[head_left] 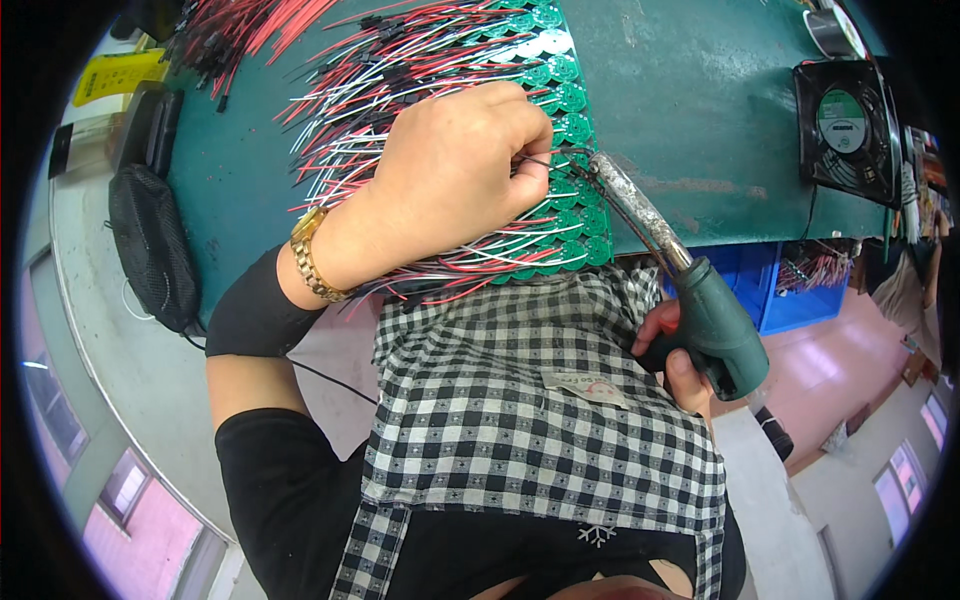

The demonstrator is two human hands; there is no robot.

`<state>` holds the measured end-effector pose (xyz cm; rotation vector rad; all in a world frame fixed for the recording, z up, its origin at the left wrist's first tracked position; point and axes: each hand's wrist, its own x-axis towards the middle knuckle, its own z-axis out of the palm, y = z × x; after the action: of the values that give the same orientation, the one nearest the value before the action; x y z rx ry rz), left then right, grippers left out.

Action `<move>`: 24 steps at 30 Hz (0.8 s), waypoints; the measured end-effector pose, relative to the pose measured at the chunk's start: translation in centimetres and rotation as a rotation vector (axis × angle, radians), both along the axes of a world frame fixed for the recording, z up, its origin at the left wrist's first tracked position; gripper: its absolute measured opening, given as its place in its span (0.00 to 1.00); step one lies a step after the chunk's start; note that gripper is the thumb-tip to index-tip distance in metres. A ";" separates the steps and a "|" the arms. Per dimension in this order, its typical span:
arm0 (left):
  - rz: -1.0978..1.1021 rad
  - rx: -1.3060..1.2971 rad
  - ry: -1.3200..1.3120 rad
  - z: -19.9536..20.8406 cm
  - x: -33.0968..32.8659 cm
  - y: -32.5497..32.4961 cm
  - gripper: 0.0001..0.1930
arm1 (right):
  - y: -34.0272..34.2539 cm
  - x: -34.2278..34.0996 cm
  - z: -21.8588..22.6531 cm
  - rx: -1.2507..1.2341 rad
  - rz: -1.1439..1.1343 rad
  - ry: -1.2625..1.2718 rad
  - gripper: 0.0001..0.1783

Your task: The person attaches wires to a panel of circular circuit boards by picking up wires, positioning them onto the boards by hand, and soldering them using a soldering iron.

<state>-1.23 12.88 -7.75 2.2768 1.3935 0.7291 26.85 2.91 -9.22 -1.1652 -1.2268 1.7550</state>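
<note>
On the green bench (690, 100), head view: left hand (455, 170) at centre, fingers pinched shut on a thin wire (535, 160) over a row of round green circuit boards (575, 130) running twelve to six o'clock. Right hand (672, 355), four o'clock, wrapped around a green soldering iron (715, 325), its tip touching the boards. Red, white and black leads (370, 60) fan out at eleven o'clock. Black fan (845, 125) at two o'clock.

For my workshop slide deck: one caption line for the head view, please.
Left hand pinches thin wire over round green circuit boards while right hand holds a green-handled soldering iron there.
</note>
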 end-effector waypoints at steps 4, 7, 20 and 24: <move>-0.003 0.006 -0.001 0.1 -0.1 -0.1 0.05 | -1.2 0.5 -0.7 0.012 -0.070 -0.001 0.33; -0.013 0.001 0.007 0.2 -0.2 -0.1 0.05 | -1.4 0.2 -0.4 -0.031 -0.180 -0.027 0.37; -0.045 -0.021 0.034 0.5 -0.3 0.4 0.05 | -1.6 -0.5 -1.6 0.060 -0.393 0.071 0.36; -0.185 -0.104 -0.059 1.0 -0.9 1.3 0.05 | -1.8 1.1 -1.4 -0.032 -0.291 -0.024 0.38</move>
<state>-2.14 14.22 -6.77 2.2470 1.1482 0.6436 27.96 1.14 -10.61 -1.3147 -0.9891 1.5510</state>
